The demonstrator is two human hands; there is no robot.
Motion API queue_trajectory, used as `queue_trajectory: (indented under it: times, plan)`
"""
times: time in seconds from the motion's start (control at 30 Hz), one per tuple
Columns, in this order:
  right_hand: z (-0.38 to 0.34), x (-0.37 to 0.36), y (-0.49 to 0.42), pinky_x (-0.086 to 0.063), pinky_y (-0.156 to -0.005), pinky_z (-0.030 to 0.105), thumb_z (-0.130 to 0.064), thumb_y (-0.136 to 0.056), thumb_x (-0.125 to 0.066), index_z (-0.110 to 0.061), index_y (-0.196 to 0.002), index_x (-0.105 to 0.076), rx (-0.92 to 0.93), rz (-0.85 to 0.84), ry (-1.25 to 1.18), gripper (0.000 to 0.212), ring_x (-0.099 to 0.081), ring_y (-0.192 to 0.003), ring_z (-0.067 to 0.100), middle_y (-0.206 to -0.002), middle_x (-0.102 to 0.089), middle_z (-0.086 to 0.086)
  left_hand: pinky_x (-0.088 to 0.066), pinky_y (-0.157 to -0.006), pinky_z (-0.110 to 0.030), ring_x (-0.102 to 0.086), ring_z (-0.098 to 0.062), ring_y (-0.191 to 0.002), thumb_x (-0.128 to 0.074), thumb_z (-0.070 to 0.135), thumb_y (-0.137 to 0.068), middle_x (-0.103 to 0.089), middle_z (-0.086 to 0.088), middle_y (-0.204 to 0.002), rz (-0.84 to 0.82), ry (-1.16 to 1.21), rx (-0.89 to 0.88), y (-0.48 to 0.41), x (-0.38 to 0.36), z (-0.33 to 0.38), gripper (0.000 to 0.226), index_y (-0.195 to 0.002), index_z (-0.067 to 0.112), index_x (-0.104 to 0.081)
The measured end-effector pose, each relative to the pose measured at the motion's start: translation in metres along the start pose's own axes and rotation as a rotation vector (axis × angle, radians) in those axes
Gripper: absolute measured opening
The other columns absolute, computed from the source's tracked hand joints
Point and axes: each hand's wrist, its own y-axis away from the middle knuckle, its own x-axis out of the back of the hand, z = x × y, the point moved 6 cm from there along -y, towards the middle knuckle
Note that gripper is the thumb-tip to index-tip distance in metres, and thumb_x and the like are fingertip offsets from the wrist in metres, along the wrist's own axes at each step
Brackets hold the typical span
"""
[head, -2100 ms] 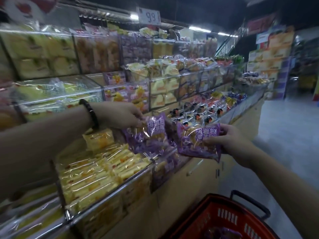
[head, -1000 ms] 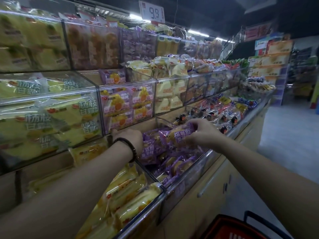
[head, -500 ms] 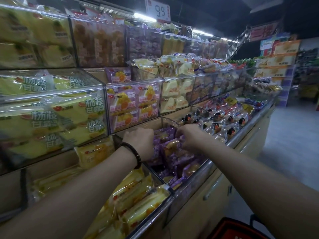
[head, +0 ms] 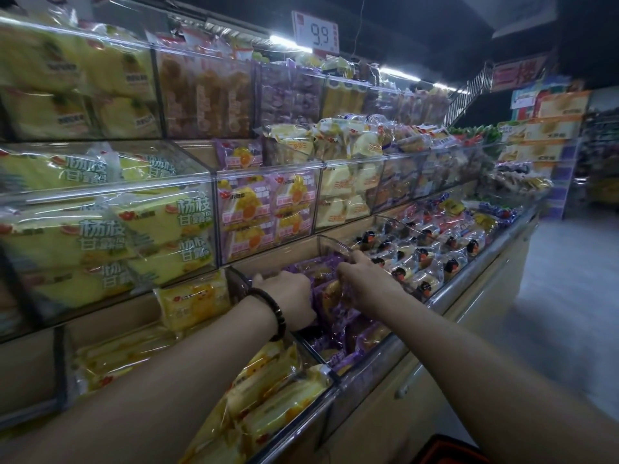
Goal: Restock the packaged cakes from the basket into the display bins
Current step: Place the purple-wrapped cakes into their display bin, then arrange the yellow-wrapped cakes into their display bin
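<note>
Both my hands are down inside the clear display bin [head: 335, 245] on the lowest shelf tier, which holds several purple packaged cakes [head: 338, 309]. My left hand [head: 289, 298], with a dark bead bracelet on the wrist, is curled against the left side of the purple packets. My right hand [head: 366, 279] lies over the top packet, fingers bent around its upper edge, the index finger reaching the bin's right divider. Only a red corner of the basket [head: 450, 451] shows at the bottom edge.
Left of the purple bin lies a bin of yellow cake packets [head: 268, 390]. To the right is a bin of clear-wrapped cakes with dark spots [head: 422, 259]. Tiered acrylic bins of yellow and pink packets [head: 268, 209] rise behind. The aisle floor [head: 562, 296] runs along the right.
Both hands carried purple packets from in front of the shelf into the purple bin and have pushed deeper into it. The view has moved closer, and the basket has slid almost out of sight.
</note>
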Motion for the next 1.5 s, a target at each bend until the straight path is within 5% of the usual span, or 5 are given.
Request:
queue_trajectory:
  times: [0.2,0.5,0.73,1.23,1.5]
  plan:
    - [0.013,0.022,0.014,-0.060,-0.084,0.044,-0.009,-0.088,-0.072,-0.022,-0.127,-0.059,-0.016,0.080,-0.112,0.044,-0.060,-0.102,0.025,-0.123,-0.049,0.001,-0.021,-0.113,-0.068,-0.059,-0.025,-0.107,-0.060,0.047,-0.098,-0.068,0.003,-0.101,-0.019,-0.014,-0.037,0.005,0.001,0.006,0.026,-0.101,0.025,-0.072]
    - [0.017,0.061,0.085,-0.064,-0.075,0.039,-0.025,-0.084,-0.084,-0.020,-0.094,-0.076,-0.192,0.118,-0.586,0.014,-0.075,-0.077,0.013,-0.086,-0.078,-0.001,-0.061,-0.079,-0.041,-0.068,-0.026,-0.088,-0.061,0.032,-0.095,-0.072,-0.005,-0.094,0.072,0.258,-0.295,0.055,0.017,0.070,0.021,-0.099,0.017,-0.076]
    - [0.032,0.063,0.181,-0.061,-0.062,0.037,-0.007,-0.085,-0.073,-0.022,-0.089,-0.077,-0.284,0.168,-0.792,0.016,-0.073,-0.066,0.016,-0.071,-0.076,0.003,-0.059,-0.067,-0.036,-0.067,-0.021,-0.079,-0.061,0.029,-0.098,-0.068,-0.004,-0.091,0.050,0.494,-0.425,0.127,-0.010,0.135,0.018,-0.104,0.014,-0.067]
    - [0.076,-0.117,0.341,-0.057,-0.066,0.038,-0.019,-0.089,-0.079,-0.018,-0.096,-0.076,-0.579,-0.137,-0.863,0.008,-0.071,-0.070,0.017,-0.079,-0.071,0.002,-0.048,-0.066,-0.025,-0.060,-0.012,-0.076,-0.069,0.031,-0.097,-0.066,0.002,-0.095,-0.377,0.590,-0.338,0.140,-0.285,0.149,0.021,-0.111,0.016,-0.067]
    - [0.126,-0.239,0.411,-0.046,-0.048,0.028,-0.013,-0.090,-0.078,-0.007,-0.107,-0.071,-0.865,-0.413,-0.842,0.020,-0.061,-0.054,0.021,-0.070,-0.067,0.013,-0.056,-0.065,-0.030,-0.071,-0.020,-0.082,-0.072,0.028,-0.093,-0.072,-0.002,-0.096,-0.497,0.597,-0.187,0.141,-0.392,0.143,0.015,-0.106,0.023,-0.065]
